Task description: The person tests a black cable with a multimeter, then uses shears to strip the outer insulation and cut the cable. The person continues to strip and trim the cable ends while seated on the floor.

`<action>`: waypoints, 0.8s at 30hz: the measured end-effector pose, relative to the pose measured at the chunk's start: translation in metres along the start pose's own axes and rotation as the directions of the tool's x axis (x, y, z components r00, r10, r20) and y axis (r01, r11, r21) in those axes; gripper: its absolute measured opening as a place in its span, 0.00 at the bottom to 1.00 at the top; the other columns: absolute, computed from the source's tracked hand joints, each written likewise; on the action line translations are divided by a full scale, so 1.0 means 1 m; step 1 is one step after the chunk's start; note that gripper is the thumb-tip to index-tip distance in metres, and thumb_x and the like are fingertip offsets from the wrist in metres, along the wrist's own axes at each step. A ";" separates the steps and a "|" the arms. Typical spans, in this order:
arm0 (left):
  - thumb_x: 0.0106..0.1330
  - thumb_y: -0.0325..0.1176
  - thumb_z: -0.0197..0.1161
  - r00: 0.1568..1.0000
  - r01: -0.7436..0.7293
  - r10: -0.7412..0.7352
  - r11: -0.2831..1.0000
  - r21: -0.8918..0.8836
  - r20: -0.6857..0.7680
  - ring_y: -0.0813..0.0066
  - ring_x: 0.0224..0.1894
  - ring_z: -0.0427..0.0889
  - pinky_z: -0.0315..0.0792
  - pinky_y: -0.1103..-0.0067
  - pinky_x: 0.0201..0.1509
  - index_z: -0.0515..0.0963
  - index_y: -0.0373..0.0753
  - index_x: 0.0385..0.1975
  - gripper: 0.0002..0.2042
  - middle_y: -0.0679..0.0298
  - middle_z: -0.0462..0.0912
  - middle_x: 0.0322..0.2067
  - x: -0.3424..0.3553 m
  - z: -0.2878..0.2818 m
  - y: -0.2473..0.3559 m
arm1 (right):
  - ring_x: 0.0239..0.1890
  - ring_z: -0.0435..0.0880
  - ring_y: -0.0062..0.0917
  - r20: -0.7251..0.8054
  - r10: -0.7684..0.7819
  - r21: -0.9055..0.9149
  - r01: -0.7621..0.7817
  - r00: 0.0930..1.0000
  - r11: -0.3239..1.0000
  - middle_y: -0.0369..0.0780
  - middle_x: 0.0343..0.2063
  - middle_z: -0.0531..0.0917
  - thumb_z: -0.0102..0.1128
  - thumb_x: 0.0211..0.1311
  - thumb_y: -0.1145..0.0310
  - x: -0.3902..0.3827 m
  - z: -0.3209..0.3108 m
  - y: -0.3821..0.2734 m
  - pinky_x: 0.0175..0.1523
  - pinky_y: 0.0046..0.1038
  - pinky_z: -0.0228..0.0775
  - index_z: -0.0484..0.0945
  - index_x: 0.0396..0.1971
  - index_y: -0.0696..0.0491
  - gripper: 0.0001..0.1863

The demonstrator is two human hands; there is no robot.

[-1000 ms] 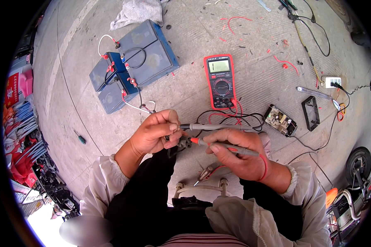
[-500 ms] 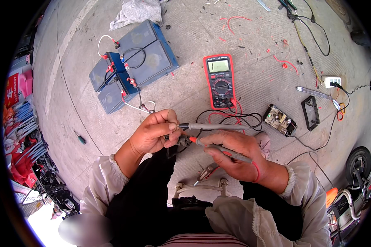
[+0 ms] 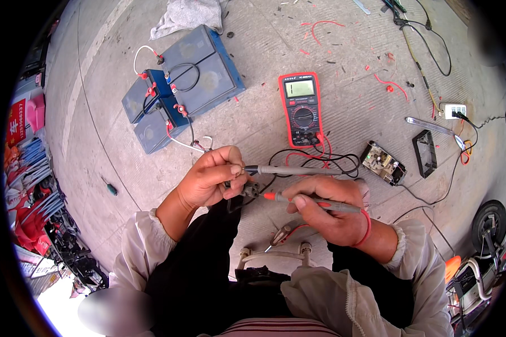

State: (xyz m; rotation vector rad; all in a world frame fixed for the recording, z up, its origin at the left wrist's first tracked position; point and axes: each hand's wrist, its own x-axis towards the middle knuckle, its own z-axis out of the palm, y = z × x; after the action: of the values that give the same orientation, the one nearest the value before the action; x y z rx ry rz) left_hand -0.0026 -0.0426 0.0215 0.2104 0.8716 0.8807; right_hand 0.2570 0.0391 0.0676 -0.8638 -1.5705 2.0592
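Note:
My left hand [image 3: 219, 174], low centre, is closed on a black-tipped grey probe [image 3: 295, 170] and a dark connector [image 3: 250, 190]. My right hand [image 3: 331, 213] grips a red-tipped grey probe [image 3: 272, 196] that points at the connector, with a small gap showing between tip and connector. A red-cased multimeter [image 3: 301, 110] lies on the floor beyond my hands, red and black leads looping from its lower end. Below my hands, a small tool [image 3: 279, 236] with a metal tip and red cord rests near a low metal frame [image 3: 270, 256]; what it is, I cannot tell.
Blue-grey batteries [image 3: 202, 73] linked by cables sit upper left near a cloth [image 3: 186, 14]. Rightward lie a circuit board [image 3: 382, 163], black case [image 3: 424, 151], metal ruler-like bar [image 3: 427, 124] and power strip [image 3: 455, 110]. A screwdriver [image 3: 111, 188] lies left; a wheel [image 3: 489, 227] stands right.
My right hand and the red probe have shifted slightly right and down from half a second ago, drawing the tip back from the connector. My left hand is nearly unchanged.

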 end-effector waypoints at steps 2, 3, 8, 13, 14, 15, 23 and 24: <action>0.68 0.25 0.51 1.000 -0.003 0.003 1.000 -0.012 0.000 0.79 0.15 0.67 0.72 0.77 0.48 0.67 0.37 0.32 0.02 0.64 0.70 0.20 -0.001 0.001 0.000 | 0.29 0.80 0.17 0.007 0.025 0.018 -0.025 1.000 1.000 0.39 0.28 0.83 0.59 0.62 0.77 0.000 0.002 0.001 0.34 0.21 0.71 0.81 0.38 0.59 0.06; 0.68 0.25 0.52 1.000 -0.003 0.003 1.000 -0.026 0.002 0.78 0.16 0.67 0.69 0.79 0.38 0.67 0.37 0.31 0.03 0.63 0.71 0.21 0.000 0.002 0.000 | 0.29 0.80 0.17 0.006 0.038 0.025 -0.038 0.999 0.999 0.39 0.28 0.83 0.59 0.62 0.77 0.000 0.002 0.000 0.34 0.21 0.71 0.81 0.38 0.60 0.06; 0.68 0.26 0.53 1.000 0.017 -0.017 0.999 -0.044 0.012 0.78 0.17 0.68 0.65 0.82 0.28 0.67 0.37 0.30 0.05 0.62 0.73 0.21 0.000 0.002 0.001 | 0.30 0.80 0.16 0.026 0.034 -0.003 -0.034 0.999 0.999 0.39 0.28 0.83 0.59 0.62 0.76 0.001 0.002 -0.001 0.35 0.21 0.71 0.81 0.38 0.59 0.06; 0.68 0.26 0.53 0.999 0.013 -0.012 1.000 -0.011 0.043 0.78 0.17 0.68 0.65 0.82 0.28 0.66 0.38 0.30 0.05 0.62 0.74 0.21 0.000 0.001 0.000 | 0.30 0.80 0.15 0.055 0.088 0.006 -0.089 0.995 0.996 0.38 0.28 0.83 0.58 0.63 0.75 0.002 0.002 -0.001 0.35 0.21 0.72 0.81 0.37 0.59 0.06; 0.68 0.26 0.53 0.999 0.012 -0.011 1.000 -0.011 0.042 0.78 0.17 0.68 0.65 0.82 0.28 0.66 0.38 0.30 0.05 0.62 0.74 0.21 0.000 0.001 -0.001 | 0.30 0.79 0.15 0.061 0.122 0.030 -0.124 0.991 0.992 0.38 0.27 0.83 0.58 0.64 0.74 0.002 0.002 -0.001 0.35 0.21 0.71 0.81 0.37 0.59 0.06; 0.68 0.26 0.53 0.999 0.011 -0.010 1.000 -0.011 0.040 0.78 0.17 0.68 0.65 0.82 0.28 0.66 0.38 0.30 0.05 0.62 0.74 0.21 0.000 0.002 -0.002 | 0.30 0.79 0.15 0.067 0.156 0.054 -0.160 0.985 0.986 0.38 0.27 0.82 0.58 0.64 0.74 0.002 0.002 -0.001 0.36 0.21 0.71 0.81 0.37 0.59 0.06; 0.68 0.26 0.54 0.999 0.030 -0.029 0.999 -0.022 0.038 0.78 0.17 0.68 0.63 0.81 0.23 0.67 0.38 0.29 0.05 0.61 0.74 0.21 -0.001 0.001 -0.003 | 0.30 0.79 0.14 0.106 0.226 0.093 -0.236 0.968 0.967 0.37 0.27 0.82 0.57 0.65 0.73 0.004 0.000 -0.003 0.36 0.21 0.71 0.81 0.37 0.60 0.07; 0.68 0.26 0.54 0.999 0.029 -0.028 0.999 -0.023 0.036 0.78 0.17 0.68 0.63 0.81 0.23 0.67 0.37 0.30 0.05 0.61 0.74 0.21 -0.001 0.002 -0.003 | 0.30 0.79 0.14 0.106 0.214 0.093 -0.224 0.971 0.970 0.37 0.27 0.82 0.57 0.65 0.73 0.003 0.000 -0.001 0.36 0.21 0.71 0.81 0.37 0.60 0.07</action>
State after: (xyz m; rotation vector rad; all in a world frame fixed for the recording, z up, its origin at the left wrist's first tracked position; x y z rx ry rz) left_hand 0.0003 -0.0445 0.0216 0.1924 0.8287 0.8576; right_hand 0.2546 0.0416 0.0682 -0.9500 -1.4547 2.3467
